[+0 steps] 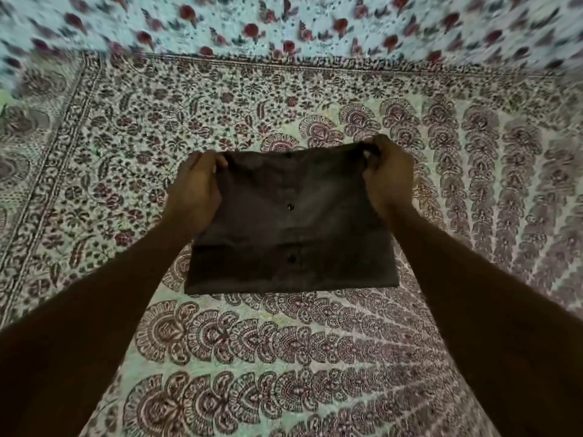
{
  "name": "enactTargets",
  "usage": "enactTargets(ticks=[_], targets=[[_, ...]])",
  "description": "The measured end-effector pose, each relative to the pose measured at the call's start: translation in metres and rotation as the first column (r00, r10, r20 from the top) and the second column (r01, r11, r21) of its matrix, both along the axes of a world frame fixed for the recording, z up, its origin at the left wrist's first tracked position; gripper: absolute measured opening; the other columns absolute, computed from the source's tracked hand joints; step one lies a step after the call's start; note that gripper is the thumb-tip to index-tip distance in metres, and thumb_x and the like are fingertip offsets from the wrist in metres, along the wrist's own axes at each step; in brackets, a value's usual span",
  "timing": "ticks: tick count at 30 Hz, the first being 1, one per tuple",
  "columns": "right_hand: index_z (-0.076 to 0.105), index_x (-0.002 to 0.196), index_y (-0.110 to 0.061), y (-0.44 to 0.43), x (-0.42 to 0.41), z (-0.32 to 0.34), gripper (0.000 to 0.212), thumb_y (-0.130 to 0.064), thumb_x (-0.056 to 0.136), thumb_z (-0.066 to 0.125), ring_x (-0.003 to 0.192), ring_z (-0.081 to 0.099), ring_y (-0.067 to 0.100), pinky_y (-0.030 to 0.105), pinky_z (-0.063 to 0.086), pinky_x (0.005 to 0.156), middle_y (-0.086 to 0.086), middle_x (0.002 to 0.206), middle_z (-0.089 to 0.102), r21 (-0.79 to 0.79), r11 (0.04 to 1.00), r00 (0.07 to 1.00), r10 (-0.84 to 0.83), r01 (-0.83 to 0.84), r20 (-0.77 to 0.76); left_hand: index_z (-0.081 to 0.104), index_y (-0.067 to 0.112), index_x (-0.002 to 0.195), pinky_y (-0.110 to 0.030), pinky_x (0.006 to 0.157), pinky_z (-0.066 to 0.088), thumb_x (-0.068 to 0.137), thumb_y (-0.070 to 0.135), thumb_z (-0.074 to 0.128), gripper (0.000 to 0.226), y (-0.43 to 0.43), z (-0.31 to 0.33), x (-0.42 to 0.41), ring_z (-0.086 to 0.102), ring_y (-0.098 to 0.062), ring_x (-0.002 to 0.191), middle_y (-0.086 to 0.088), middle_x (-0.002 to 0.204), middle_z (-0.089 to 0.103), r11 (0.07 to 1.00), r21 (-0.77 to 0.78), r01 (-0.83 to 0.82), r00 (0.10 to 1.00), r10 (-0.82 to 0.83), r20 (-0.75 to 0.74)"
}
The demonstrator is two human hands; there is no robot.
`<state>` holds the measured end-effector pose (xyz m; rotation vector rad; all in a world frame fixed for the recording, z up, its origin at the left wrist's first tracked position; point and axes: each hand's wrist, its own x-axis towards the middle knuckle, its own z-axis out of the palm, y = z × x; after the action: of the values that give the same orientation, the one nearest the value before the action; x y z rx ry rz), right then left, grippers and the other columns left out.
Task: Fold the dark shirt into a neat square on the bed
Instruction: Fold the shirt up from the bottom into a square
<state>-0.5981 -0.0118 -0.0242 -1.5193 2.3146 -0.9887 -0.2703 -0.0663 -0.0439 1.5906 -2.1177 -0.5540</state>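
Two arms (94, 310) lead to left hand (195, 187) and right hand (388, 181), fingers (220, 162) clamped on one dark shirt (293, 231).

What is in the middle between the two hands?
The folded dark shirt stretches between the left hand and the right hand, which grip its top corners. Buttons run down its middle. The head view shows this.

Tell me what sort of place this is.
Probably a bedroom, on a bed: a printed bedspread covers the surface, a rose-print cloth lies beyond it, and the left hand and right hand grip a folded dark shirt.
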Motion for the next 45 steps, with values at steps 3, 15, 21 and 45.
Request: enactTargets(ticks=[3,15,21,45], targets=[[0.064,0.121,-0.017,-0.024,-0.005,-0.010,0.027,-0.014,0.096,0.055,0.103,0.067,0.034,0.050,0.057,0.089,0.011,0.116,0.071,0.125,0.991,0.999,-0.037,0.038,-0.012,0.059,0.012,0.126,-0.054,0.103,0.045,0.093,0.016,0.049,0.034,-0.013,-0.003,-0.016,0.053,-0.045,0.121,-0.021,0.132,0.053,0.998,0.000,-0.066,0.987,0.065,0.144],[0.039,0.155,-0.039,0.058,0.097,-0.074,0.056,-0.048,0.100,0.041,0.158,0.015,0.031,0.059,0.027,0.116,0.002,0.173,0.015,0.331,0.878,0.826,0.452,-0.345,-0.337,0.031,0.035,0.160,-0.058,0.121,0.023,0.095,0.065,0.038,0.072,0.077,-0.061,-0.045,0.019,-0.031,0.158,-0.002,0.174,0.017,0.998,-0.007,0.058,0.885,-0.048,0.464],[0.013,0.157,-0.061,0.051,0.060,-0.088,0.075,-0.089,0.089,0.027,0.161,0.008,0.024,0.061,0.010,0.123,-0.006,0.174,0.007,0.436,0.875,0.837,0.393,-0.212,-0.380,0.019,0.043,0.163,-0.061,0.124,0.018,0.094,0.071,0.039,0.076,0.069,-0.076,-0.046,0.013,-0.033,0.160,0.002,0.175,0.009,0.998,-0.018,0.064,0.897,-0.050,0.438],[0.013,0.162,-0.045,0.071,0.070,-0.054,0.071,-0.068,0.100,0.039,0.160,-0.005,0.031,0.061,0.005,0.126,0.002,0.175,-0.002,0.578,0.786,0.911,0.377,-0.221,-0.165,0.029,0.030,0.157,-0.063,0.118,0.030,0.080,0.051,0.079,0.094,0.112,-0.029,-0.027,0.023,-0.046,0.150,-0.012,0.167,0.018,0.850,0.276,-0.448,0.891,0.398,0.218]])
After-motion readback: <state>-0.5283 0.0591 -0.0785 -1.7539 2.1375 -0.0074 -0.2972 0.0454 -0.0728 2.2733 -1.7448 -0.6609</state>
